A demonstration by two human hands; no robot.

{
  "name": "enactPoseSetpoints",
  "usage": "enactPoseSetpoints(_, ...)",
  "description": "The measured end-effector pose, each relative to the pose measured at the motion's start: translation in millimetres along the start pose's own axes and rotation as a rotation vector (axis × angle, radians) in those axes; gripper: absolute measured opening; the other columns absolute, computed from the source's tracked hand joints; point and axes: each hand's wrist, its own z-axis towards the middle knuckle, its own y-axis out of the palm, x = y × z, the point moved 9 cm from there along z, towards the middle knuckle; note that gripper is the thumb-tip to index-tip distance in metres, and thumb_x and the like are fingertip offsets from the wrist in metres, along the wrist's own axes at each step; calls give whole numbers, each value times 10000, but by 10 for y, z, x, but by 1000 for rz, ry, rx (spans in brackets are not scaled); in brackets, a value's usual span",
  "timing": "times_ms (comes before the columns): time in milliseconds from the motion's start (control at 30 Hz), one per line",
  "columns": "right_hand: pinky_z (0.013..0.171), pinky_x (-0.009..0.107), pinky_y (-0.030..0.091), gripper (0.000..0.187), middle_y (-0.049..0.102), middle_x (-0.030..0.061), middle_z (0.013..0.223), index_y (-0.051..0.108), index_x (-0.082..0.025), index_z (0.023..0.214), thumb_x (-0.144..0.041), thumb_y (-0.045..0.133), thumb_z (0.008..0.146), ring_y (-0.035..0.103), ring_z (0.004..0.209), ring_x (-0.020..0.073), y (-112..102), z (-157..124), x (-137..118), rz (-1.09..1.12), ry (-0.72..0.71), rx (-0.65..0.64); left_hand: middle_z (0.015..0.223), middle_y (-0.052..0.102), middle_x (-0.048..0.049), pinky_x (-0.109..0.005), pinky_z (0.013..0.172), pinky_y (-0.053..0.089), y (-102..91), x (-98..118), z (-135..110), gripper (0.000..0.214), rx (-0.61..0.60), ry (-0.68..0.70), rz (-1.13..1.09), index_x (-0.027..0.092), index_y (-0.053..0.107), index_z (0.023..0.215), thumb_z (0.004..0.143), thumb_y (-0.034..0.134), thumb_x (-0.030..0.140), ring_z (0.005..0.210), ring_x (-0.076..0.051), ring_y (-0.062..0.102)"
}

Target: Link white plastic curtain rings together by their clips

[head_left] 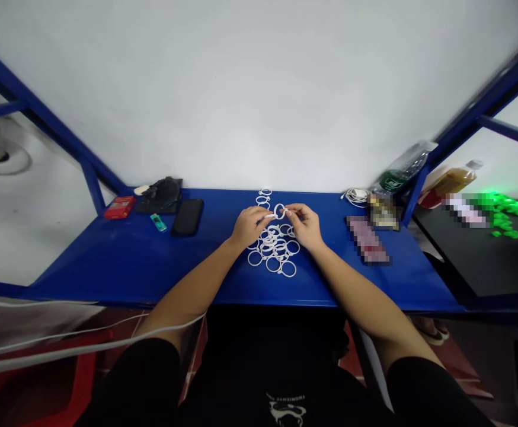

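A white plastic ring (279, 211) is pinched between my left hand (249, 225) and my right hand (306, 225), just above the blue table (130, 261). Both hands have their fingers closed on it. Under and in front of the hands lies a pile of several white rings (274, 252). A few more white rings (264, 197) lie farther back toward the wall.
At the back left lie a black phone (187, 217), a small green lighter (157, 222), a red box (120, 207) and a black pouch (162, 193). At the right are a coiled white cable (357, 195), a plastic bottle (403, 166) and blurred packets (368, 239). Green pieces (510, 213) cover a neighbouring black table.
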Motion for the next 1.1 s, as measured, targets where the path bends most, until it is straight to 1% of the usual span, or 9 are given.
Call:
enactPoseSetpoints(100, 778, 367, 609, 409, 793, 63, 940, 722, -236, 1034, -622, 717, 899, 739, 810, 209, 18, 11, 79, 56, 52, -9, 941, 716, -65, -336, 856, 538, -78, -39, -6, 301, 66, -39, -3, 202, 788, 1165, 1051, 578, 386, 897, -190, 673)
enactPoseSetpoints(267, 684, 314, 570, 337, 768, 39, 842, 736, -220, 1021, -540, 715, 915, 717, 729, 184, 108, -31, 92, 14, 52, -88, 751, 673, -13, -296, 759, 532, -35, -22, -20, 258, 40, -27, -45, 195, 772, 1163, 1024, 624, 353, 726, -158, 642)
enactPoseSetpoints(400, 712, 318, 571, 261, 764, 32, 814, 741, -209, 1011, -455, 704, 930, 718, 722, 179, 151, -57, 17, -33, 12, -132, 761, 704, -26, -300, 778, 539, -11, 22, -8, 188, 25, -1, -50, 197, 787, 999, 1014, 623, 289, 736, -158, 659)
enactPoseSetpoints(467, 710, 319, 571, 268, 765, 32, 811, 742, -207, 1010, -460, 698, 933, 714, 715, 177, 152, -57, 2, -49, 8, -133, 779, 710, -27, -293, 768, 540, -3, 22, -3, 172, 15, -3, -62, 195, 785, 987, 1003, 640, 286, 732, -154, 657)
enactPoseSetpoints(633, 695, 332, 580, 334, 777, 42, 853, 743, -224, 1024, -540, 695, 929, 724, 740, 194, 94, -46, 28, -25, 19, -79, 971, 747, -43, -284, 748, 549, 7, -60, -14, 256, 18, -65, -108, 181, 739, 1172, 949, 709, 302, 701, -127, 630)
enactPoseSetpoints(733, 738, 358, 602, 348, 793, 52, 927, 740, -240, 1023, -568, 724, 907, 735, 769, 202, 22, -35, 24, 48, 21, -8, 948, 766, -35, -293, 758, 556, 82, -119, -20, 359, -41, -113, -145, 176, 693, 1267, 937, 729, 312, 712, -136, 653)
enactPoseSetpoints(833, 761, 374, 618, 381, 793, 54, 950, 730, -249, 1002, -603, 765, 864, 737, 772, 203, -22, -18, 14, 138, 51, 36, 865, 762, -27, -306, 748, 550, 146, -103, -14, 256, -104, -94, -133, 185, 733, 1152, 943, 724, 333, 709, -149, 667)
enactPoseSetpoints(933, 754, 377, 627, 442, 789, 55, 950, 721, -249, 986, -645, 801, 808, 733, 758, 199, -4, -2, 29, 204, 108, 26, 798, 729, -19, -317, 741, 533, 139, -51, -4, 160, -106, -41, -72, 199, 758, 980, 964, 692, 344, 700, -157, 655)
enactPoseSetpoints(1100, 716, 355, 619, 484, 774, 39, 864, 719, -236, 948, -655, 848, 741, 718, 710, 181, 97, -1, 56, 272, 172, -67, 779, 724, -8, -314, 762, 512, 101, 6, -16, 149, -83, 12, -48, 212, 759, 957, 985, 654, 314, 709, -158, 662)
